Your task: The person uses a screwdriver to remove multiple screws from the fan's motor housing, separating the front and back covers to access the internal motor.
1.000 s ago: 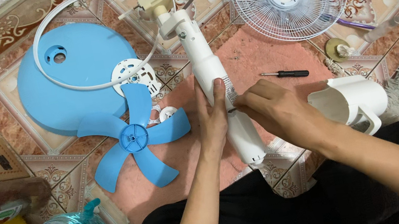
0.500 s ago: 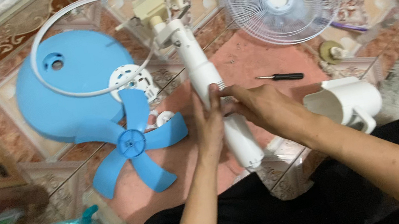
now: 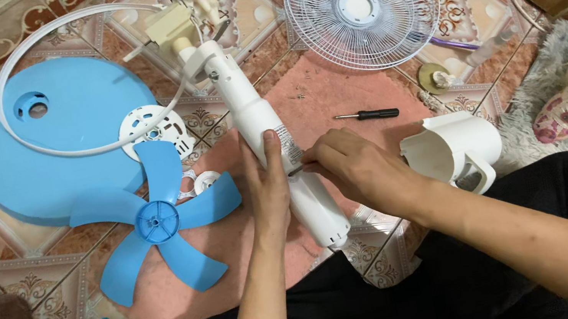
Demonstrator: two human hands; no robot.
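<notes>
I see the white fan column (image 3: 258, 121) lying slantwise on the pink mat (image 3: 336, 100), its motor end up by the tiles and its lower end toward my lap. My left hand (image 3: 267, 186) grips the column's middle from the left, fingers curled close around it, thumb laid straight up along it. My right hand (image 3: 355, 168) sits just beside it on the right, fingers pressed together and pinching a thin tool whose tip touches the column; I cannot tell what tool it is. A screwdriver (image 3: 369, 115) lies near on the mat. A white housing (image 3: 453, 149) rests by my right wrist. The blue blade (image 3: 158, 220) and blue base (image 3: 65, 151) lie left, the grille (image 3: 359, 2) above.
</notes>
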